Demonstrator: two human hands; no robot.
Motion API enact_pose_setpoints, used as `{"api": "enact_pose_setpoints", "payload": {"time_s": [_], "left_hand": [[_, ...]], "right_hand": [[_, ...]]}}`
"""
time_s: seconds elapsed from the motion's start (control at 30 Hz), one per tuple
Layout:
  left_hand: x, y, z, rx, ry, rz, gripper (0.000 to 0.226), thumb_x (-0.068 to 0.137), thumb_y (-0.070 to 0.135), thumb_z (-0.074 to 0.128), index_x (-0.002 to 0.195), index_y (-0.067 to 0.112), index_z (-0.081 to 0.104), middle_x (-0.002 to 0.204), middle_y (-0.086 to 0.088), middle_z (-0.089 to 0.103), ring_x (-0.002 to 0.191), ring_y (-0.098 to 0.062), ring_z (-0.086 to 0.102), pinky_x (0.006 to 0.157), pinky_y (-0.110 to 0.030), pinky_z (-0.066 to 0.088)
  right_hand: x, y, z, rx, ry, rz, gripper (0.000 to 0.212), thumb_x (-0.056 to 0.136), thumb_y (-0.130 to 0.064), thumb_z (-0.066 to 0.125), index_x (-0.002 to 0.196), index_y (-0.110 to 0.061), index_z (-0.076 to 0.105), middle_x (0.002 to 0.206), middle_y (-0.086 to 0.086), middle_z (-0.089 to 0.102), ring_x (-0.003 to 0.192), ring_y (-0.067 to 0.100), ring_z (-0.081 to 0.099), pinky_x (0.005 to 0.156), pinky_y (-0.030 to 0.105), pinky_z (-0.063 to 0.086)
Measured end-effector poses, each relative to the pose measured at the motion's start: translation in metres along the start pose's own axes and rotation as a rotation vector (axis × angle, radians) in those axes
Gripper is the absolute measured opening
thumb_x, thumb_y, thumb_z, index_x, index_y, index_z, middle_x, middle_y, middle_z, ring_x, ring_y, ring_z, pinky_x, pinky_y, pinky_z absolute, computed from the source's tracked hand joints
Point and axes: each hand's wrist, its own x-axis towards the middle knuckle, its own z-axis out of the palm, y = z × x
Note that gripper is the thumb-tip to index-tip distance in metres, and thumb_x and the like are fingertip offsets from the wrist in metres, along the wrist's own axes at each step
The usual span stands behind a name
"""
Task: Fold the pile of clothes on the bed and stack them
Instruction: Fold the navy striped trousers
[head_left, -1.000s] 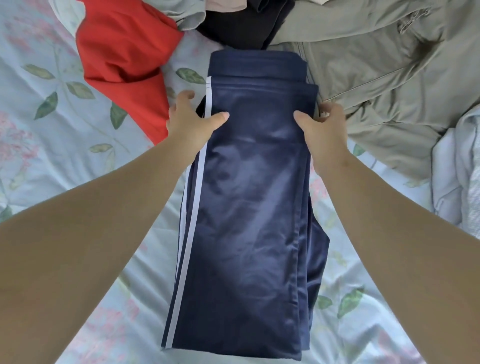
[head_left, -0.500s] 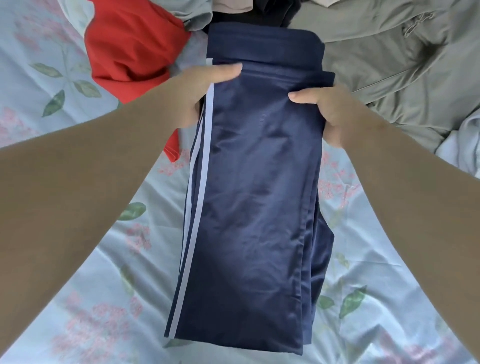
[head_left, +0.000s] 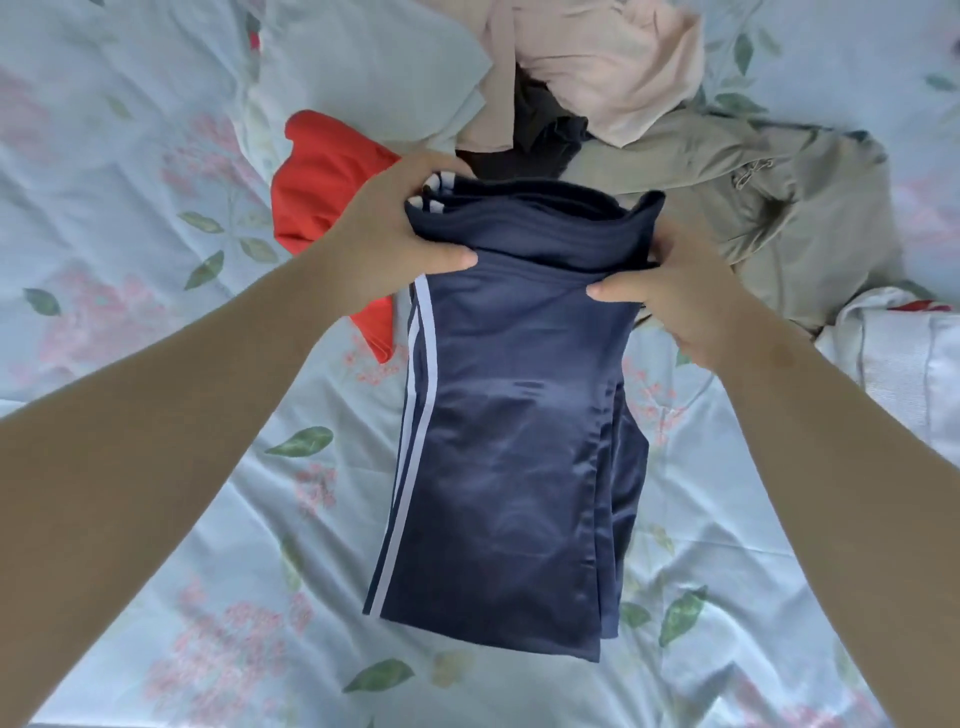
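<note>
Both hands, left hand (head_left: 387, 228) and right hand (head_left: 685, 291), grip the navy trousers (head_left: 509, 431) at their far end; long axis runs near-to-far on the bed (head_left: 156, 156).

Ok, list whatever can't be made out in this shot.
Head view:
Fingers of left hand and right hand: hidden behind the top edge of the navy trousers.
Black garment: mostly buried under the pink garment and trousers.
White fabric: cut off by the right edge.
Red garment: partly covered by the left hand.
</note>
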Motion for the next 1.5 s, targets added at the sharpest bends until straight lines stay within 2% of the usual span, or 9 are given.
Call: {"api": "enact_pose_setpoints", "payload": {"time_s": [0.13, 0.4, 0.57, 0.63, 0.83, 1.03, 1.2, 1.33, 1.5], "left_hand": [[-0.061, -0.011, 0.015, 0.211, -0.04, 0.067, 0.037, 0.064, 0.002, 0.079, 0.09, 0.02, 0.061, 0.087, 0.012, 0.057, 0.078, -0.002, 0.05, 0.074, -0.016, 0.04], [-0.184, -0.065, 0.075, 0.753, -0.274, 0.438, 0.049, 0.034, -0.013, 0.071, 0.072, 0.018, 0.066, 0.076, 0.005, 0.064, 0.074, -0.022, 0.064, 0.076, -0.032, 0.05], [-0.244, -0.1, 0.098, 0.905, -0.527, 0.424, 0.039, 0.045, 0.034, 0.084, 0.081, 0.031, 0.07, 0.091, 0.011, 0.065, 0.09, -0.014, 0.064, 0.087, -0.032, 0.051], [-0.258, -0.106, 0.103, 0.812, -0.447, 0.316, 0.033, 0.063, 0.057, 0.071, 0.083, 0.03, 0.071, 0.098, 0.009, 0.065, 0.099, -0.016, 0.062, 0.095, -0.036, 0.045], [-0.247, -0.087, 0.131, 0.254, 0.15, -0.67, 0.047, 0.085, 0.032, 0.067, 0.125, 0.023, 0.045, 0.111, 0.004, 0.042, 0.096, -0.019, 0.048, 0.08, -0.03, 0.04], [-0.244, -0.083, 0.126, -0.003, 0.179, -0.826, 0.034, 0.087, 0.009, 0.054, 0.107, 0.033, 0.04, 0.071, 0.0, 0.05, 0.051, -0.016, 0.05, 0.044, -0.028, 0.042], [-0.257, -0.081, 0.125, 0.445, 0.077, -0.753, 0.026, 0.091, 0.034, 0.055, 0.117, 0.031, 0.054, 0.139, -0.003, 0.037, 0.122, -0.029, 0.04, 0.097, -0.042, 0.04], [-0.229, -0.079, 0.138, 0.674, 0.131, -0.382, 0.056, 0.09, 0.054, 0.041, 0.143, 0.04, 0.029, 0.156, -0.006, 0.014, 0.141, -0.031, 0.014, 0.108, -0.052, 0.023], [-0.208, -0.12, 0.154, 0.846, -0.228, -0.509, 0.064, 0.09, 0.066, 0.021, 0.144, 0.049, -0.009, 0.153, 0.009, -0.026, 0.143, -0.034, -0.01, 0.111, -0.061, 0.013]], "right_hand": [[-0.056, 0.026, 0.018, -0.15, 0.033, -0.043, 0.054, 0.065, 0.018, 0.066, 0.084, -0.032, 0.062, 0.079, -0.019, 0.065, 0.075, -0.011, 0.058, 0.072, 0.008, 0.043], [-0.155, 0.128, 0.063, -0.92, -0.045, -0.051, 0.044, 0.06, 0.004, 0.054, 0.076, -0.037, 0.05, 0.071, -0.016, 0.051, 0.076, 0.022, 0.051, 0.068, 0.03, 0.035], [-0.211, 0.18, 0.082, -1.089, -0.204, 0.068, 0.059, 0.076, -0.001, 0.055, 0.126, -0.031, 0.052, 0.13, -0.014, 0.048, 0.115, 0.021, 0.044, 0.094, 0.032, 0.031], [-0.218, 0.185, 0.085, -0.979, -0.219, 0.196, 0.057, 0.081, -0.008, 0.052, 0.13, -0.035, 0.046, 0.139, -0.018, 0.036, 0.126, 0.015, 0.033, 0.102, 0.03, 0.024], [-0.216, 0.177, 0.113, -0.866, -0.028, 0.244, 0.054, 0.084, -0.029, 0.063, 0.134, -0.028, 0.043, 0.13, -0.009, 0.04, 0.118, 0.02, 0.043, 0.097, 0.032, 0.04], [-0.216, 0.177, 0.109, -0.892, -0.033, 0.188, 0.041, 0.077, -0.012, 0.059, 0.117, -0.024, 0.059, 0.104, -0.005, 0.05, 0.094, 0.02, 0.053, 0.083, 0.028, 0.038], [-0.23, 0.184, 0.097, -1.042, -0.264, 0.171, 0.037, 0.084, -0.049, 0.053, 0.119, -0.037, 0.054, 0.119, -0.014, 0.044, 0.114, 0.013, 0.039, 0.097, 0.027, 0.024], [-0.198, 0.17, 0.099, -0.762, 0.262, 0.27, 0.054, 0.083, -0.056, 0.056, 0.129, -0.029, 0.049, 0.141, -0.003, 0.038, 0.128, 0.025, 0.034, 0.105, 0.043, 0.027], [-0.156, 0.176, 0.107, -0.611, 0.331, 0.63, 0.098, 0.077, -0.057, 0.065, 0.148, -0.032, 0.004, 0.157, -0.002, -0.001, 0.14, 0.03, 0.013, 0.104, 0.059, 0.025]]}}
